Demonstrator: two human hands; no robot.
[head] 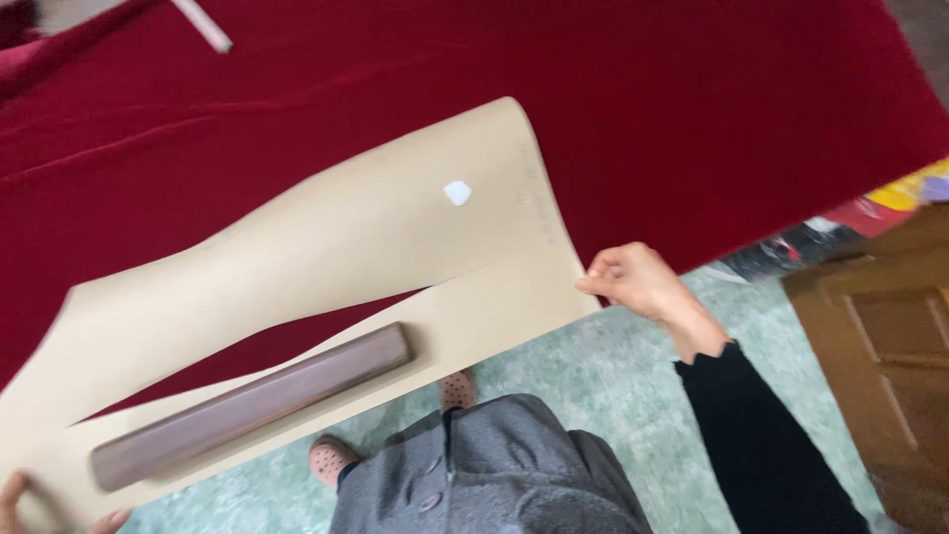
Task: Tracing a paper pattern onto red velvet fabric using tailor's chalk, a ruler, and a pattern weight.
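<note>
Across the bench point(692, 89), draped in deep red velvet cloth point(415, 69), lies a large tan paper pattern point(356, 232), cut in a long curved shape with a narrow slit running through its middle where the red shows through. Near the pattern's upper right part, a small white piece of chalk point(457, 192), resting flat on the paper. Along the lower strip of the pattern, a long dark brown wooden bar point(252, 403), lying flat and slanted from lower left to upper right, weighing the paper down near the bench edge. At the pattern's right corner, the right hand point(638, 282), fingers pinched together on the paper's edge, gripping it where it overhangs the bench; black sleeve point(761, 435) running down toward the bottom right. At the far lower left, the left hand point(15, 494), only partly in view at the picture's border, fingertips touching the pattern's left end, pressing or holding it; whether clenched round the edge cannot be told. Top left, on the cloth, a pale strip-like stick point(203, 25), well apart from the pattern. Below the bench edge, a grey buttoned garment point(494, 470) and two feet in pinkish dotted socks point(331, 460) on a pale green patterned floor point(613, 386). To the right, a brown wooden panelled door point(885, 346), with colourful heaped scraps point(890, 203) just above it.
</note>
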